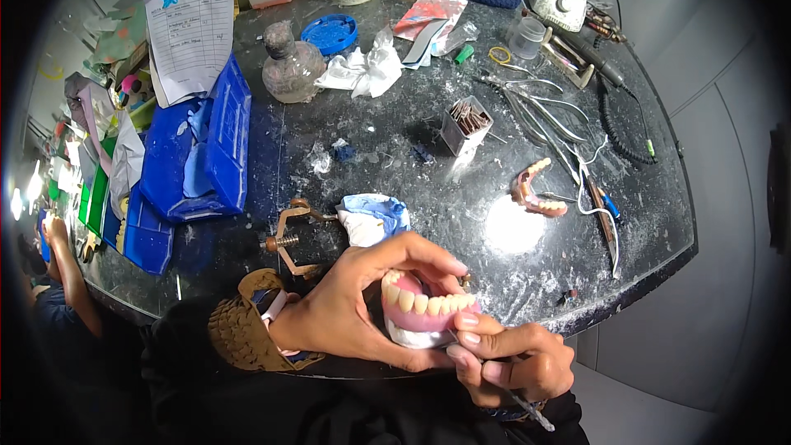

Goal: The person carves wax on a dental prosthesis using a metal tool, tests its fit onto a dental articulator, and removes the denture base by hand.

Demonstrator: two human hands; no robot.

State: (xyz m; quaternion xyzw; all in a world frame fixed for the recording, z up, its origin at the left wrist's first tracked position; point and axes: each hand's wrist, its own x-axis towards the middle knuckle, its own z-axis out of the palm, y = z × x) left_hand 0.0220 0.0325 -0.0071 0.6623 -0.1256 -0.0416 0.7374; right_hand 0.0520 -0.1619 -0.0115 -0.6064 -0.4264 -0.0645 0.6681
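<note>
My left hand (334, 309) is wrapped round a denture (424, 305) with pale teeth and pink gum, seated on a white plaster base (410, 335). My right hand (519, 363) grips a thin metal hand tool (527, 408) by the lower right of the denture, its index fingertip at the pink gum. The tool's working tip is hard to make out. Behind my left hand lie a blue-and-white cast (371, 216) and a brass articulator frame (290, 235). A second, horseshoe-shaped denture piece (535, 189) rests in the bright light to the right.
Blue plastic trays (227, 132) with papers stand at left. Pliers (560, 115), a small box (467, 128), a flask (292, 70) and a corded handpiece (611, 74) lie farther back on the worktop (659, 222). A co-worker's arm (74, 288) is at the far left.
</note>
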